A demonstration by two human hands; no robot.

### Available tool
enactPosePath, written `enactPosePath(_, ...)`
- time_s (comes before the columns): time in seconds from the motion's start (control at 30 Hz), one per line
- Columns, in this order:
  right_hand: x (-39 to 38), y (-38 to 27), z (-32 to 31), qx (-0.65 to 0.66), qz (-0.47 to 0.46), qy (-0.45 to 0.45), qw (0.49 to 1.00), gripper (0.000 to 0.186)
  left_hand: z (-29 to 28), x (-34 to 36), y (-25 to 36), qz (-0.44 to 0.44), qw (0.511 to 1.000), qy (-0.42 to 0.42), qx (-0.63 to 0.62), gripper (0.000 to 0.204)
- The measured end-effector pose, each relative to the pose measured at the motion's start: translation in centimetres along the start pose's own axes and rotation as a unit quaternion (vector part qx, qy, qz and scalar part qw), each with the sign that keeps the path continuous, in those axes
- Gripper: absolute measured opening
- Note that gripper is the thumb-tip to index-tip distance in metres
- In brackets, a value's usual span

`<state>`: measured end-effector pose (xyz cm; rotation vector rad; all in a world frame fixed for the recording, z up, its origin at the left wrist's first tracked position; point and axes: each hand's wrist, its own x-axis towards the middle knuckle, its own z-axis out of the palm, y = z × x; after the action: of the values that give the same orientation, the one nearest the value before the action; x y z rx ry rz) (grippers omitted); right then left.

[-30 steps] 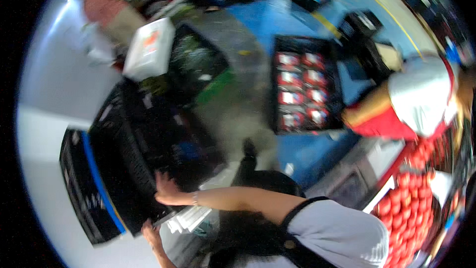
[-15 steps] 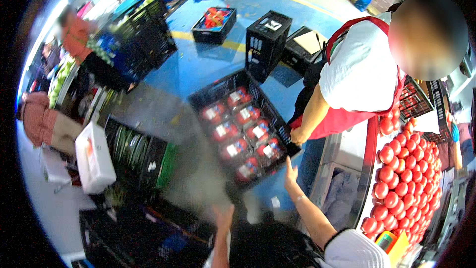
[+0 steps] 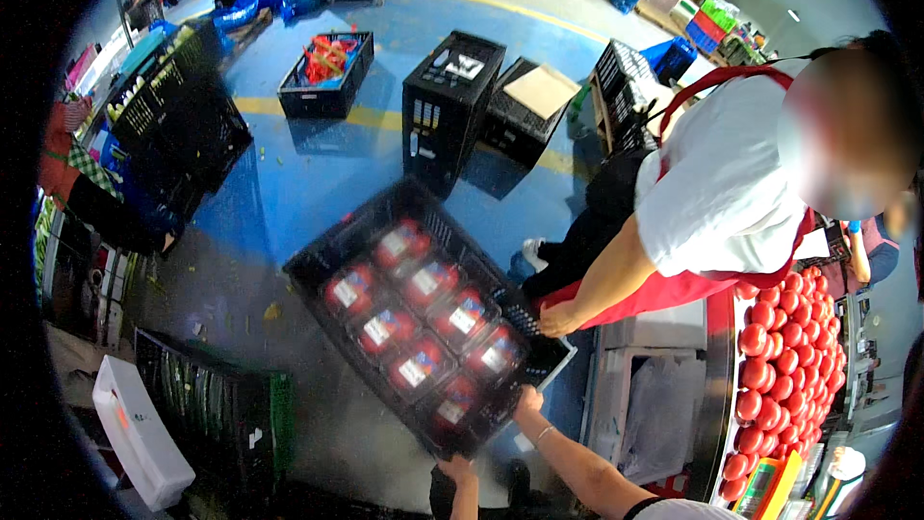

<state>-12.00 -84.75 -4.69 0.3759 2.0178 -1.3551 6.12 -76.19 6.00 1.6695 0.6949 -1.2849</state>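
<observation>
A black crate sits slantwise at the lower centre of the frame, open side up, with the person's hands at its near end. The right hand is closed around the rim at the lower right corner, and the left hand seems to be holding the bottom corner, though its fingertips are partly hidden under the edge. With the two set apart like this, the near end is probably steadied against tipping sideways. Right of centre, a co-worker's hand is on the crate's long right side, which likely shares the weight. Inside, clear packs of red produce lie flat, labels upward, in what looks like one layer, perhaps so that none presses on another. At the right edge, loose red round produce is heaped on a tabletop, whose raised edge presumably stops it rolling off. Upper centre, a tall black crate stack stands on the blue floor beside a low crate topped with cardboard. At lower left, a white foam box rests tilted.
</observation>
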Motion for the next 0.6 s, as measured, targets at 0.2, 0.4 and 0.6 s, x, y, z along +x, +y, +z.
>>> enactPosePath(0.2, -8.1, -0.8, 7.5, 0.000, 0.067, 0.026, 0.997, 0.023, 2.2, 3.0, 9.3, 0.138, 0.967, 0.038, 0.211, 0.049)
enactPosePath(0.4, -7.9, 2.8, 16.4, 0.030, 0.084, 0.002, 0.996, 0.036, 6.3, 10.1, 18.0, 0.305, 0.921, -0.075, 0.232, 0.045)
enactPosePath(0.6, -5.3, -2.7, 19.9, 0.101, 0.014, -0.091, 0.991, 0.037, 10.9, 9.0, 19.6, 0.229, 0.933, -0.110, 0.254, 0.048)
